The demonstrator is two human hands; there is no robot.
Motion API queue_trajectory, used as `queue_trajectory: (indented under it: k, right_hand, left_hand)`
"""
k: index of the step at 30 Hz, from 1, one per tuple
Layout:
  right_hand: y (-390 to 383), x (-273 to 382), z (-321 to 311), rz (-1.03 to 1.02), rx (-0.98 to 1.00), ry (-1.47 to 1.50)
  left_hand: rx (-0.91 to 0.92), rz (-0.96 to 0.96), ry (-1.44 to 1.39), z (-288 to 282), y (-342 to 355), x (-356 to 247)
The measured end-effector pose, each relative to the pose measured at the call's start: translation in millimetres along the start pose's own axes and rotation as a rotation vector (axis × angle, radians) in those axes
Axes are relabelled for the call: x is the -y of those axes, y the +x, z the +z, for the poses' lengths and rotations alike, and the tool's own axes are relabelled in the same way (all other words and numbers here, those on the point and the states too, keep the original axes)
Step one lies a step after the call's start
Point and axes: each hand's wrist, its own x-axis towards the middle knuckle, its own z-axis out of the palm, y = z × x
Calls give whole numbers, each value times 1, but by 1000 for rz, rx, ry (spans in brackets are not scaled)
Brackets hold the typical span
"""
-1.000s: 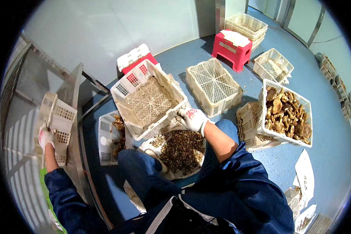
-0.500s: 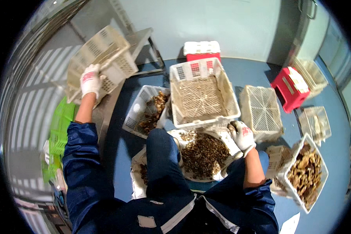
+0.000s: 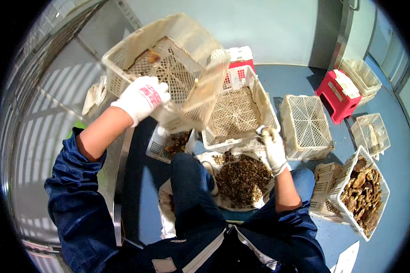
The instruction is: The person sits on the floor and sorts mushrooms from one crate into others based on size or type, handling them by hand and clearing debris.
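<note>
My left hand [image 3: 146, 98], in a white glove with red print, is closed on the near side of a whitish plastic crate [image 3: 123, 82]. The crate hangs tilted in the air, blurred by motion, with a small brown piece [image 3: 153, 57] inside. It partly covers a second whitish crate [image 3: 237, 111] standing in front of me. My gloved right hand [image 3: 273, 148] is at that crate's near right corner, fingers curled and fingertips stained; what they hold is unclear. Between my knees, a heap of small brown pieces [image 3: 243, 179] lies on white sacking [image 3: 209, 157].
On the right, a tilted crate of brown mushrooms [image 3: 362, 195] rests against another crate [image 3: 323, 186]. An upturned crate [image 3: 307, 127] and a red stool [image 3: 339, 95] stand beyond. A crate [image 3: 157, 145] with brown pieces is at left, beside a metal surface [image 3: 107, 182].
My left hand has carried its crate rightward from the left side, over toward the second crate. My right hand has risen slightly to that crate's corner.
</note>
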Motion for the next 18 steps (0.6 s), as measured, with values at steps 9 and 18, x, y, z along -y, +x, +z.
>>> queue_trajectory:
  k: [9, 18]
  right_hand:
    - [-10, -11, 97, -288, 146, -129]
    - [0, -12, 112, -173, 18, -3]
  left_hand:
    - [432, 179, 62, -23, 67, -29]
    - [505, 405, 239, -86, 123, -44]
